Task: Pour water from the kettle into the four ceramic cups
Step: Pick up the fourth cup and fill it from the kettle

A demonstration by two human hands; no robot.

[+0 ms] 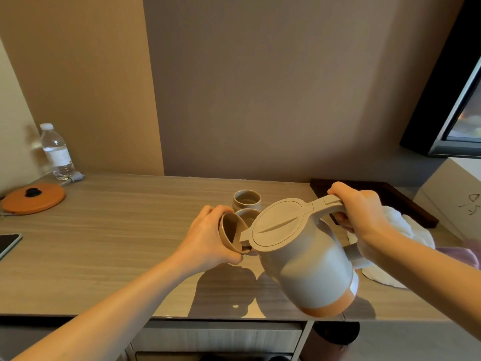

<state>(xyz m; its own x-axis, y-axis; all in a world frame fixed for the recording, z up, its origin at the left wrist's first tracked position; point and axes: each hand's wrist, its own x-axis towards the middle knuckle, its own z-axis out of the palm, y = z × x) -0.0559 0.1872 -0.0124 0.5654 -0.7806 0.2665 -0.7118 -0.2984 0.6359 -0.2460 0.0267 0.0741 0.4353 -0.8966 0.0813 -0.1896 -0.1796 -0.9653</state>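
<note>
My left hand [208, 241] curls its fingers round a cup [231, 234], held above the table [117, 230] with its mouth tipped toward the kettle [304, 259]; I cannot tell what it holds. My right hand [361, 212] grips the kettle's handle. The kettle's lid is closed, its top leans left, and its spout is at the cup's rim. Just behind stand a second cup [247, 216] and a far cup [246, 200], which holds pale liquid.

Water flow from kettle [307, 261] into held cup [231, 231]: cannot tell. Second cup [247, 216], just beyond left hand [208, 238] grip, half covered by kettle. Low rim [250, 250] under that grip, perhaps another cup, mostly hidden. Right hand [361, 212] fingertips tucked beneath handle [325, 204], unseen. Phone [9, 243], far left of grip, cut by frame edge.
</note>
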